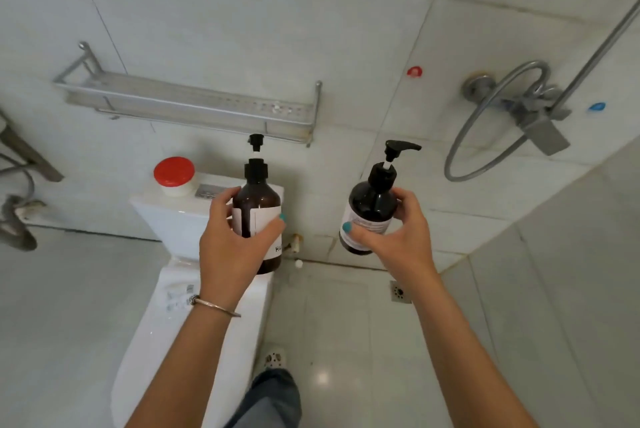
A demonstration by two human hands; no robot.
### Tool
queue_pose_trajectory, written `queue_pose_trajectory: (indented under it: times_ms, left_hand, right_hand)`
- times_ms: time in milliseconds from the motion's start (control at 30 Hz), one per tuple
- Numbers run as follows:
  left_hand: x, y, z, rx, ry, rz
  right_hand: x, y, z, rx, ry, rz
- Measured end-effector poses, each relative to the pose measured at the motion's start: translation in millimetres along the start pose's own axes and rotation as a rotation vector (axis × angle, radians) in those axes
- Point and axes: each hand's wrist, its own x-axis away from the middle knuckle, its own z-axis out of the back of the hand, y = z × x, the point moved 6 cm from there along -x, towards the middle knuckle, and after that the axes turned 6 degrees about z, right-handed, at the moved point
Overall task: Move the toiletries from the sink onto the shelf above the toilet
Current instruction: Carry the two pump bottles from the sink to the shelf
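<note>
My left hand (pixel 232 247) grips a brown pump bottle (pixel 258 201) with a white label, held upright over the toilet tank. My right hand (pixel 398 237) grips a darker pump bottle (pixel 370 202), tilted slightly left, to the right of the toilet. Both bottles are below the metal wall shelf (pixel 187 98), which is mounted on the tiled wall above the toilet and looks bare. The first bottle's pump head reaches just under the shelf's right end.
A white toilet (pixel 166 289) stands below, with a red-lidded white jar (pixel 174 175) on its tank. A shower valve with a looped metal hose (pixel 502 123) hangs on the wall at the right. A floor drain (pixel 400 292) lies by my right forearm.
</note>
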Motion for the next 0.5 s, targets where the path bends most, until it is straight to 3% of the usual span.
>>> queue_pose_trajectory:
  times_ms: [300,500]
  left_hand:
    - [-119.2,65.7,-8.7,0.021,0.113,-0.123]
    - [-139.6,60.5,-5.4,0.079,0.184,-0.062]
  right_hand:
    - [-122.6,-29.3,-59.8,0.025,-0.022,0.109]
    - [-191.6,-40.3,-85.5,0.008,-0.061,0.139]
